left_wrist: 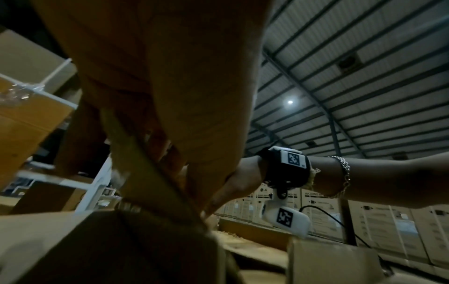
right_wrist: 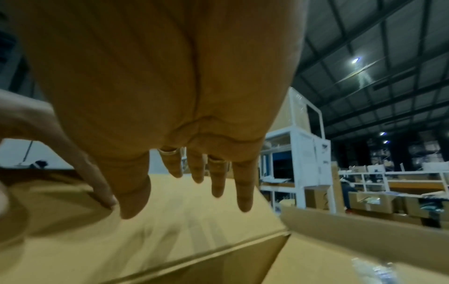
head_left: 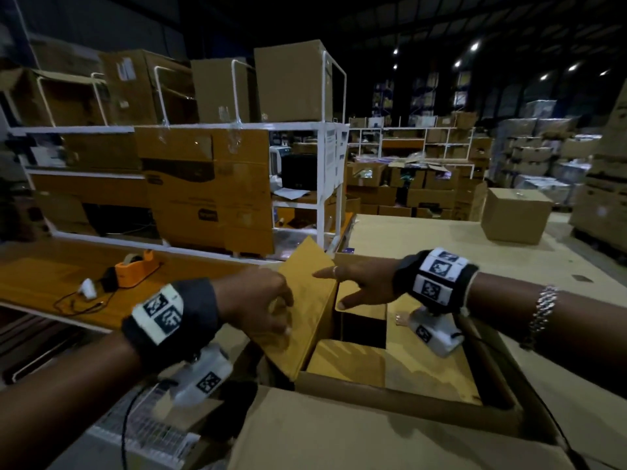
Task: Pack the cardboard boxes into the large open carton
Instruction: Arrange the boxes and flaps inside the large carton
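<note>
Down in the middle of the head view, a yellow-brown cardboard box [head_left: 305,300] sits tilted at the left side of the large open carton [head_left: 407,403], its near lower end dipping into the carton while its far corner sticks up above the rim. The left hand [head_left: 258,301] holds this box on its left face, fingers curled round the edge with the thumb on the broad top surface; the left wrist view shows those fingers [left_wrist: 170,153] wrapped against the cardboard. The right hand [head_left: 363,286] reaches over from the right with fingers straight and spread, the fingertips resting on the box's upper right edge; from the right wrist view the outstretched fingers [right_wrist: 218,178], two of them ringed, lie just above the box top [right_wrist: 170,221] and grasp nothing.

Inside the carton, other packed boxes [head_left: 349,361] lie flat with their tops level, and a dark gap [head_left: 363,329] stays between them right beside the tilted box. The near flap [head_left: 339,435] of the carton spreads toward the viewer.

On the wooden table [head_left: 51,283] to the left stand an orange tape dispenser [head_left: 135,268] and a small white object with a black cable [head_left: 86,288]. Behind it a white metal rack [head_left: 298,127] carries many brown cartons. Farther right, a closed brown box [head_left: 515,215] sits alone on a pale surface, well apart from the hands.
</note>
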Action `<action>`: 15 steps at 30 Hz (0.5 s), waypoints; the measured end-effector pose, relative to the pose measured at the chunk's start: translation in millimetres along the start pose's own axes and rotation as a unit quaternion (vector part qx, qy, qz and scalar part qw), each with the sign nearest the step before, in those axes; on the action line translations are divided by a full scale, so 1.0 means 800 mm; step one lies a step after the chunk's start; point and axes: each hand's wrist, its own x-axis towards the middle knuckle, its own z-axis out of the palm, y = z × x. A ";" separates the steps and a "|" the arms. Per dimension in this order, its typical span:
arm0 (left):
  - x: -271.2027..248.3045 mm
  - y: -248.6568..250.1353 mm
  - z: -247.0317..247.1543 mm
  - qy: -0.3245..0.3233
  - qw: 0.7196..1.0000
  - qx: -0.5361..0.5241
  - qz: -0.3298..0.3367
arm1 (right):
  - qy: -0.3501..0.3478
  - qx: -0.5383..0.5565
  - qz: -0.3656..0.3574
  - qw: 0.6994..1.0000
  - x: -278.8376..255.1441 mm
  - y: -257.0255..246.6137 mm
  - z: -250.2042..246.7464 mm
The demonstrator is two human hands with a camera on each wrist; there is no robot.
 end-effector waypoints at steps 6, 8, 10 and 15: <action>-0.021 0.011 0.067 0.061 0.992 -0.097 -0.049 | -0.050 -0.001 -0.036 0.998 0.068 -0.018 0.027; -0.022 0.015 0.087 0.065 0.993 -0.081 -0.060 | -0.053 0.018 -0.042 0.998 0.078 -0.013 0.033; -0.022 0.017 0.098 0.068 0.993 -0.076 -0.065 | -0.060 0.033 -0.044 0.997 0.081 -0.009 0.032; -0.023 0.020 0.103 0.073 0.994 -0.060 -0.061 | -0.056 0.040 -0.041 0.997 0.078 -0.012 0.032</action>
